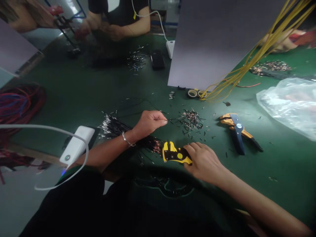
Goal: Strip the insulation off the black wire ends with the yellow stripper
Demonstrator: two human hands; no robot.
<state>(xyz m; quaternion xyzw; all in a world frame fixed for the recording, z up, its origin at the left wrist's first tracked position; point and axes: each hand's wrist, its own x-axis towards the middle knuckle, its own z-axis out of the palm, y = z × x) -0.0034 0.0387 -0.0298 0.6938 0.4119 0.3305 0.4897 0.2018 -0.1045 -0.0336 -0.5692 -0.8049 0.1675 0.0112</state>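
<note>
My left hand is closed in a pinch on a thin black wire whose end points right, toward a heap of small cut wire ends. My right hand is wrapped around the handles of a yellow and black wire stripper; its jaws face left and hold nothing that I can see. Beneath my left forearm lies a bundle of black wires, with bright ends at the left and bare copper ends near the stripper.
A second wire stripper, blue and orange, lies at the right, near a clear plastic bag. Yellow wires hang beside a grey panel. Tape rolls, a phone and a white power bank lie around. Co-workers sit opposite.
</note>
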